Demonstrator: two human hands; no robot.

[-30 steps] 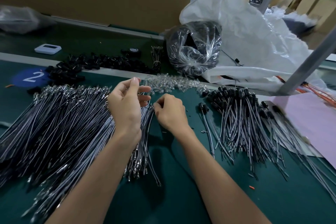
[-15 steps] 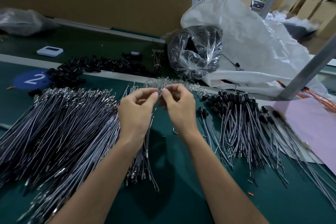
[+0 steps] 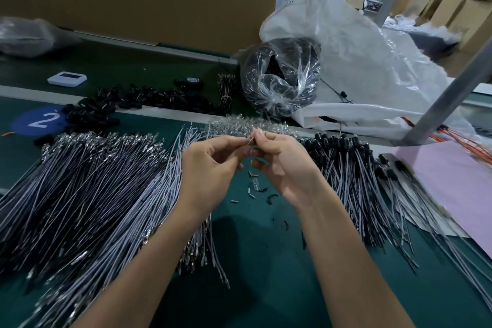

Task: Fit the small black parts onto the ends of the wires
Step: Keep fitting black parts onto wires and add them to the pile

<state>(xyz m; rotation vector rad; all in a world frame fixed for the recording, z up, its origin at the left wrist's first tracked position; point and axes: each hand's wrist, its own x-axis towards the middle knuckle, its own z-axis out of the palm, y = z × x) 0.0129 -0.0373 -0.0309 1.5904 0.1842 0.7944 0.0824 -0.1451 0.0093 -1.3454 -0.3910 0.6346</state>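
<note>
My left hand [image 3: 210,168] and my right hand [image 3: 282,165] meet above the green mat, fingertips together at a thin wire end [image 3: 249,140] pinched between them. What the right fingers hold is too small to tell. A big heap of grey wires [image 3: 87,194] with bare metal ends lies on the left. On the right lies a pile of wires with black parts fitted [image 3: 354,168]. Loose small black parts [image 3: 138,100] are strewn along the far side of the mat. A heap of small clear parts [image 3: 234,125] sits just beyond my hands.
A clear bag of black items [image 3: 282,80] and a large white plastic sack [image 3: 372,66] stand at the back right. A grey metal post [image 3: 450,93] slants down to the right. Pink sheet [image 3: 458,181] at far right. White device [image 3: 67,78] and blue "2" sticker [image 3: 40,121] at left.
Both hands rose from the wire heap and came together in front of the clear parts; small scraps on the mat beneath them are now uncovered.
</note>
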